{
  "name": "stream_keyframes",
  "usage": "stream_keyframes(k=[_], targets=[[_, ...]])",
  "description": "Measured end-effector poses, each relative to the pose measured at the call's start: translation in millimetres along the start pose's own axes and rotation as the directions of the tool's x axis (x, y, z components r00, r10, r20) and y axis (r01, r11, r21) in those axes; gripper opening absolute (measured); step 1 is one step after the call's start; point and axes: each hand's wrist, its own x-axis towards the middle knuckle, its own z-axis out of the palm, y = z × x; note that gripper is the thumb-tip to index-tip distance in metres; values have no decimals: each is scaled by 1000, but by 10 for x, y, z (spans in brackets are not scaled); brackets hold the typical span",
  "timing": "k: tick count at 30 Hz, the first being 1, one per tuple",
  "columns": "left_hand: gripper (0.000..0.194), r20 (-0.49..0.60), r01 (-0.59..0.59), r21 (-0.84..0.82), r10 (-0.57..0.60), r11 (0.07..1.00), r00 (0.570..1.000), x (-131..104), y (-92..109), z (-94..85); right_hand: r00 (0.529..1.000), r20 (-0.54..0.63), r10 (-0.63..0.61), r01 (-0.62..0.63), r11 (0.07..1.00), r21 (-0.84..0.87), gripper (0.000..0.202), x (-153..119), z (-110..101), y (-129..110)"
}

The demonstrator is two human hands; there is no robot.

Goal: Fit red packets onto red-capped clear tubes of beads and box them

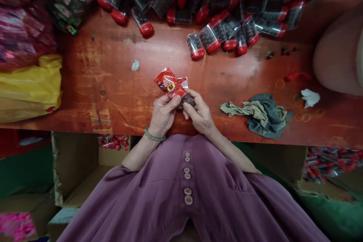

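Your left hand (163, 113) and right hand (198, 112) both grip the red packet (170, 85). It sticks up past your fingertips, near the table's (113, 94) front edge.

Between my hands the packet (170, 84) is red with a yellow-and-black mark. Beyond them lie clear tubes (210, 39) with red caps; rightward, a grey-green cloth (259, 113) on reddish-brown wood.

Worn red-brown wooden table (113, 94). On it: heap of clear red-capped containers (215, 11) along the far edge; yellow plastic bag (31, 83) at left; crumpled green-grey cloth (259, 113); rubber bands (306, 117); loose dark beads (282, 51); white paper scrap (310, 97).
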Motion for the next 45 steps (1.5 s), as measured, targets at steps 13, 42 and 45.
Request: stream_keyframes(k=[13, 42, 45], targets=[[33, -39, -90, 22, 91, 996, 995, 114, 23, -55, 966, 26, -257, 250, 908, -335, 41, 76, -9, 7], [34, -101, -54, 24, 56, 998, 993, 41, 33, 56, 971, 142, -190, 233, 877, -420, 55, 66, -75, -2], [34, -107, -50, 14, 51, 999, 993, 7, 71, 62, 965, 157, -211, 258, 875, -409, 57, 52, -48, -22]])
